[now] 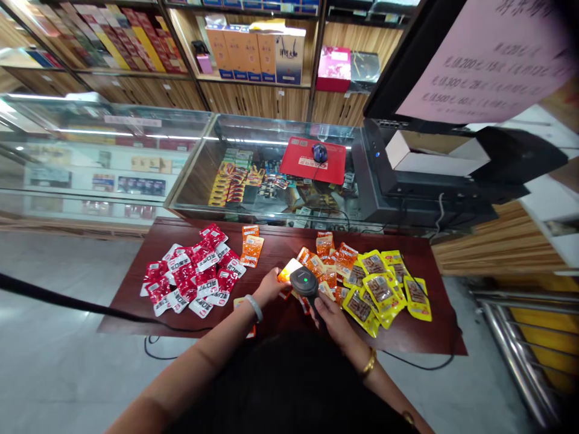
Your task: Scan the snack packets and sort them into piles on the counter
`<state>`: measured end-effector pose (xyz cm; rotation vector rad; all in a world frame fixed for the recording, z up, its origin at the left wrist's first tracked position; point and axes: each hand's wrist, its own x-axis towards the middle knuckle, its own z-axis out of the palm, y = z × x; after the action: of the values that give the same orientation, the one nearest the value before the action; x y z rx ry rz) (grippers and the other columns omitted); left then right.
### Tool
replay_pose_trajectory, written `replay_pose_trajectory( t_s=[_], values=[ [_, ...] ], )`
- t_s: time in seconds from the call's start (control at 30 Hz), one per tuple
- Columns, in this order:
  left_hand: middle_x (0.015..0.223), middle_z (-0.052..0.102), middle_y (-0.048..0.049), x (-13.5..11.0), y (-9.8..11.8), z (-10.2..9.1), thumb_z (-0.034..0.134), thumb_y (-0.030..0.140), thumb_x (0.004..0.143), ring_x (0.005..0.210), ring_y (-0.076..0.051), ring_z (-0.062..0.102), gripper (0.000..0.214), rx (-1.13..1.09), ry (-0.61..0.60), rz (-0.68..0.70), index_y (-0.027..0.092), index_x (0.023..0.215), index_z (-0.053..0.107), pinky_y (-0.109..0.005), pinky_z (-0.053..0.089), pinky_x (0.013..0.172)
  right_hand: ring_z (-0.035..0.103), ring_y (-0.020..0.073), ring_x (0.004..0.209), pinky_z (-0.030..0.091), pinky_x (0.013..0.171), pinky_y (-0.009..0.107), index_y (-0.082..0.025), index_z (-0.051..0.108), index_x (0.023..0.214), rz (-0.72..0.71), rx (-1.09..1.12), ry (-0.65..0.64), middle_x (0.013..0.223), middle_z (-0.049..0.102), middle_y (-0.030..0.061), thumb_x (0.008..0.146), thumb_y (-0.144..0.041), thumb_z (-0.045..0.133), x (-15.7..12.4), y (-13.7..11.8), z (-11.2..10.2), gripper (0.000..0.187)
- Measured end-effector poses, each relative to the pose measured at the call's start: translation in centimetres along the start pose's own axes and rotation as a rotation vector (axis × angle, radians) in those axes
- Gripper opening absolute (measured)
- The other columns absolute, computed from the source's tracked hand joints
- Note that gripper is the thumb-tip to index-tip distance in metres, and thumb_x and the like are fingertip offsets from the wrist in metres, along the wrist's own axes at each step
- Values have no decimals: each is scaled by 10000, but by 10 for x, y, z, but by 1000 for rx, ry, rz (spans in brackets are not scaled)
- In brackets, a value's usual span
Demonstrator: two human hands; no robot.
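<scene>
My left hand [270, 286] pinches an orange snack packet [288, 270], which is brightly lit on its surface. Wrapped round the handle of a black barcode scanner [304, 281] is my right hand [332, 316]; the scanner shows a green light and its head covers part of the lit packet. Loose orange packets [346, 258] lie beyond and beside the scanner, and two more orange packets [252, 250] lie farther left. On the left of the table is a heap of red-and-white packets [183, 277]. Yellow packets [380, 288] of brown food are piled on the right.
The dark red table [136, 295] stands against a glass display counter [217, 129]. On the counter are a red mouse pad [294, 158] with a mouse [319, 152] and a dark checkout machine [377, 187]. A black cable [90, 305] crosses at left. A metal railing [511, 355] stands at right.
</scene>
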<state>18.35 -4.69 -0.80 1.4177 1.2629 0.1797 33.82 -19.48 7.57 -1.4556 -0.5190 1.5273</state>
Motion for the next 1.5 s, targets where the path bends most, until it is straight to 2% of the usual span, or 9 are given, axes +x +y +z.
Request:
replay_pose_trajectory(
  t_s=[0.13,0.2,0.3,0.43,0.63,0.8,1.03,1.27,1.5],
  values=[
    [743,631,4,6,12,19,684,282,679,667,-121,583,256,-169,-98,50,163,844,529,-243,465,657,430,112,499,339,461,238,-213,623,932,-2,20,-2,622,519,-31,792,-629,602,2,3,-1,439],
    [819,653,-24,13,20,12,671,315,721,746,-136,603,234,-85,-48,109,164,857,554,-262,474,735,437,111,512,341,461,232,-213,627,953,6,28,1,634,525,-28,793,-627,604,3,4,-1,444],
    [943,658,-76,24,27,-24,654,436,762,888,-193,609,337,249,219,74,169,951,576,-317,452,843,434,105,512,340,457,224,-208,629,955,1,31,-13,634,519,-29,793,-623,609,6,6,1,446],
    [1196,567,-174,31,23,-78,634,562,739,1155,-327,493,615,695,570,-148,151,1179,509,-420,372,949,426,109,489,336,444,231,-203,627,959,11,0,-44,612,508,-34,791,-632,599,8,7,4,462],
    [1187,573,-185,35,7,-101,589,582,754,1167,-361,490,544,884,535,-250,142,1072,550,-434,370,938,431,103,480,345,447,224,-203,620,1013,-4,-8,-61,589,507,-46,791,-627,601,8,3,5,478],
    [979,674,-147,28,2,-87,597,476,800,972,-293,637,462,696,314,-256,150,1114,504,-353,438,803,441,104,480,342,447,222,-202,609,1056,10,0,-51,592,514,-48,780,-638,605,10,4,5,516],
    [887,695,-50,-1,7,-25,701,410,736,795,-188,657,359,277,114,-63,193,969,537,-256,449,696,438,114,487,342,477,250,-215,624,990,-10,-6,-22,614,530,-32,788,-629,603,14,-5,6,462],
    [831,667,-42,-9,29,-12,657,361,755,751,-172,627,283,347,56,34,175,932,538,-247,429,658,424,120,504,337,495,255,-229,603,926,15,12,28,615,520,-39,764,-652,612,13,-7,4,453],
    [856,678,-31,3,29,11,614,267,772,757,-152,626,190,272,-5,121,190,937,562,-240,439,674,429,124,522,341,507,255,-218,591,921,-9,21,38,631,515,-36,802,-634,583,13,0,-4,432]
  ],
)
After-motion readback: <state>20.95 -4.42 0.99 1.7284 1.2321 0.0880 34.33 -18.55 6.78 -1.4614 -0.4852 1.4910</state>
